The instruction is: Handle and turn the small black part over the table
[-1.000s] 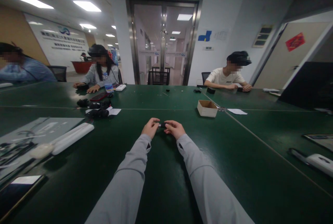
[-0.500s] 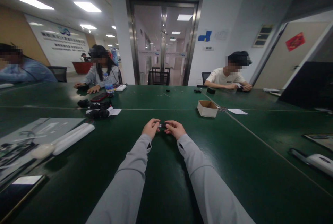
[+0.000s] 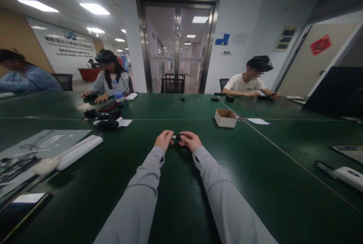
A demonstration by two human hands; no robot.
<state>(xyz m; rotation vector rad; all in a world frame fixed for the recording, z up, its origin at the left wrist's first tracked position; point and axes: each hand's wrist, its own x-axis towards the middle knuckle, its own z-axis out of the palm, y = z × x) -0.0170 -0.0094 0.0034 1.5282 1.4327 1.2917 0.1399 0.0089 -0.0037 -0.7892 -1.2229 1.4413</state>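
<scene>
Both my arms in grey sleeves reach out over the dark green table [image 3: 255, 168]. My left hand [image 3: 163, 140] and my right hand [image 3: 190, 140] meet at the middle, fingers pinched together on a small dark object [image 3: 177, 137] held between them just above the tabletop. The object is too small to make out in detail; a pale bit shows at its left end. Both hands are closed around it.
A small open cardboard box [image 3: 225, 118] sits ahead to the right. Black parts and white paper [image 3: 106, 120] lie ahead left. A white bar [image 3: 78, 151], a grey mat [image 3: 34, 149] and a phone [image 3: 21, 206] lie at left. Three people sit at the far side.
My hands hold almost the same spot, with slight finger shifts on the small object. The person at the far right has moved an arm outward along the table.
</scene>
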